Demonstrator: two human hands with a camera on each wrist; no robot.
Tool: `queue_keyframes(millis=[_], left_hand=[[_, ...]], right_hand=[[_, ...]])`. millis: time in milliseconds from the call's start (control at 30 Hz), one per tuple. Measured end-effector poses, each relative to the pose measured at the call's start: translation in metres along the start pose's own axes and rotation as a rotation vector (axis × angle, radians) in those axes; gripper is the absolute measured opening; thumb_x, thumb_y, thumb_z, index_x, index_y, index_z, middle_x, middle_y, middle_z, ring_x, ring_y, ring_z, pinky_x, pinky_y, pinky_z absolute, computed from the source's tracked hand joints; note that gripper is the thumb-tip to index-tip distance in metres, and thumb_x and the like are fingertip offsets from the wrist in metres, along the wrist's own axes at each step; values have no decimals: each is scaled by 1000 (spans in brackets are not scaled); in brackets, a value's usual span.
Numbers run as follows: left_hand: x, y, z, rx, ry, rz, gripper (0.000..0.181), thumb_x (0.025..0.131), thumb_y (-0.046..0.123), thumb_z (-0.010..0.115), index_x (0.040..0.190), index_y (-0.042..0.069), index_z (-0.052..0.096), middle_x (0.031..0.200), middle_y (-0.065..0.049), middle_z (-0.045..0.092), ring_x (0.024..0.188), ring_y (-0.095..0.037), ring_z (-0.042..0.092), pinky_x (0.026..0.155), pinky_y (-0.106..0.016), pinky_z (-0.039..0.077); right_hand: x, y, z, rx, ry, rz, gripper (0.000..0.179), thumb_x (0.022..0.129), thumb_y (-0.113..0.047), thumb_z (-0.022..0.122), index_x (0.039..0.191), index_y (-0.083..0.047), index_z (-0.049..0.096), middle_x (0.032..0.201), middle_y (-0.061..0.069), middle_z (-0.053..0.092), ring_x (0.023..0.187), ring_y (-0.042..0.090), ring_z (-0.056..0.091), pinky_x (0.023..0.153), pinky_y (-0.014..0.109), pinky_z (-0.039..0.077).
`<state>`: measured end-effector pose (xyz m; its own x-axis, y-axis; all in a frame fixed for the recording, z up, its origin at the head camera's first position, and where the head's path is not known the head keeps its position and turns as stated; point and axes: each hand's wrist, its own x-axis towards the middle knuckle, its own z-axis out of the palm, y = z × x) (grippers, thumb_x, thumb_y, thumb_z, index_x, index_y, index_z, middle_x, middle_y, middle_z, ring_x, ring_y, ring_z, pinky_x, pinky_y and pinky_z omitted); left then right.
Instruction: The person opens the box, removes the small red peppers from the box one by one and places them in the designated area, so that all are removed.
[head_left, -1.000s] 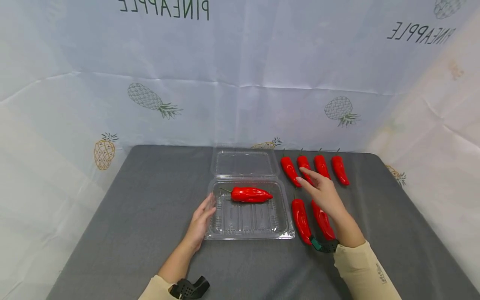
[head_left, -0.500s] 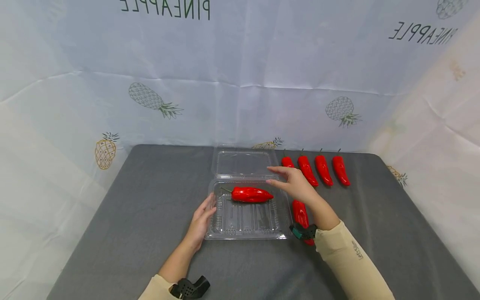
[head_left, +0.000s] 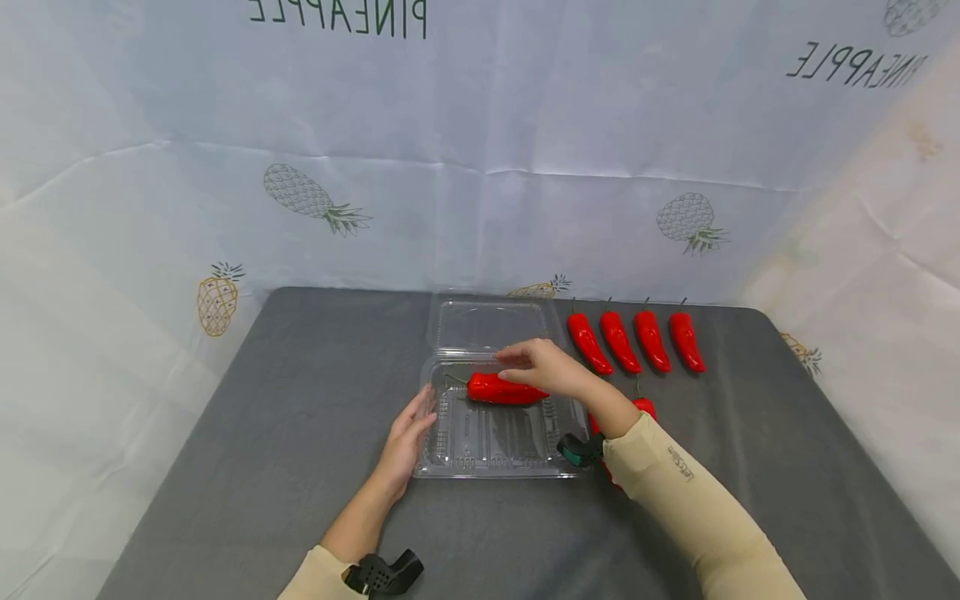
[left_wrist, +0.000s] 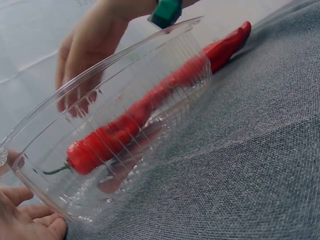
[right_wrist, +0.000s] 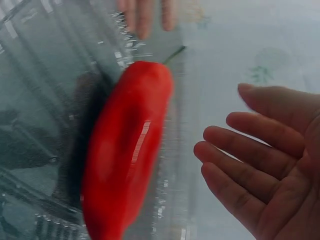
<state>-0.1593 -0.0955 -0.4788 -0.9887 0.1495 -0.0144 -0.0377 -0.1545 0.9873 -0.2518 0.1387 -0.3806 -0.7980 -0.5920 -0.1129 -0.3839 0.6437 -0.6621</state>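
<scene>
A clear plastic clamshell box (head_left: 480, 446) lies open on the table, its lid (head_left: 491, 327) folded back. One red pepper (head_left: 487, 389), stem pointing left, lies crosswise in the far part of the base. My left hand (head_left: 400, 447) rests against the box's left wall with its fingers extended. Over the pepper hovers my right hand (head_left: 547, 368), thumb apart from the fingers and nothing between them. In the right wrist view a gap shows between that hand (right_wrist: 265, 160) and the pepper (right_wrist: 130, 140).
Several red peppers (head_left: 618, 342) stand in a row at the back right. Nearer, two more show partly, a red pepper (head_left: 644, 407) and another (head_left: 595, 424), mostly hidden by the right forearm. A pineapple-print curtain (head_left: 480, 225) hangs behind the grey table (head_left: 337, 375).
My right hand has moved left from over the loose peppers to above the pepper in the box. The left hand has stayed at the box's left side.
</scene>
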Motion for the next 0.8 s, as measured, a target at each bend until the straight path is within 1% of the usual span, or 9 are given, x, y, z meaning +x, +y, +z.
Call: queue_keyframes(millis=[33, 133, 200, 267, 367, 500, 700, 800], left_hand=[[0, 0, 0, -1, 2, -2, 57, 96, 8, 39, 146, -5, 15, 154, -23, 13, 144, -35, 9, 117, -48, 8], [0, -1, 1, 7, 5, -2, 57, 96, 9, 39, 146, -6, 15, 154, -23, 13, 143, -36, 10, 117, -48, 8], [0, -1, 1, 8, 4, -4, 57, 96, 9, 39, 146, -5, 15, 154, -23, 13, 143, -36, 9, 117, -48, 8], [1, -1, 1, 2, 2, -3, 57, 96, 9, 39, 146, -5, 15, 154, -23, 13, 144, -36, 9, 117, -48, 8], [1, -1, 1, -8, 2, 1, 57, 96, 8, 39, 147, -5, 15, 154, -23, 12, 144, -35, 8, 118, -47, 8], [2, 0, 1, -4, 11, 3, 57, 96, 7, 38, 146, -5, 15, 154, -22, 12, 144, -35, 9, 117, -47, 9], [1, 0, 1, -19, 7, 2, 56, 95, 4, 37, 146, -7, 15, 154, -23, 11, 144, -35, 8, 118, -45, 8], [1, -1, 1, -15, 3, -3, 56, 96, 4, 37, 146, -7, 15, 154, -23, 11, 144, -35, 8, 118, -45, 8]], right_hand=[[2, 0, 2, -23, -14, 0, 40, 88, -19, 64, 124, -3, 59, 124, 14, 61, 95, 23, 63, 83, 35, 54], [7, -1, 6, -117, -45, -14, 38, 87, -16, 65, 122, -2, 61, 122, 14, 63, 94, 24, 63, 82, 35, 54], [10, -2, 9, -165, -66, -23, 38, 86, -15, 65, 121, -1, 61, 121, 15, 63, 100, 27, 63, 87, 37, 54], [13, -3, 13, -215, -75, -37, 36, 86, -14, 65, 120, 0, 62, 119, 15, 64, 113, 27, 60, 93, 39, 51], [15, -6, 17, -253, -85, -21, 34, 86, -11, 65, 118, 0, 63, 119, 15, 65, 114, 28, 59, 95, 40, 50], [17, -9, 23, -257, -97, 21, 34, 84, -8, 66, 117, 1, 63, 119, 14, 65, 114, 28, 59, 95, 40, 50], [19, -5, 30, -248, -118, 57, 33, 81, -10, 71, 113, -1, 67, 113, 12, 68, 107, 24, 62, 91, 37, 52], [20, -3, 31, -222, -142, 69, 36, 81, -11, 71, 115, -2, 66, 115, 11, 67, 107, 22, 62, 92, 37, 52]])
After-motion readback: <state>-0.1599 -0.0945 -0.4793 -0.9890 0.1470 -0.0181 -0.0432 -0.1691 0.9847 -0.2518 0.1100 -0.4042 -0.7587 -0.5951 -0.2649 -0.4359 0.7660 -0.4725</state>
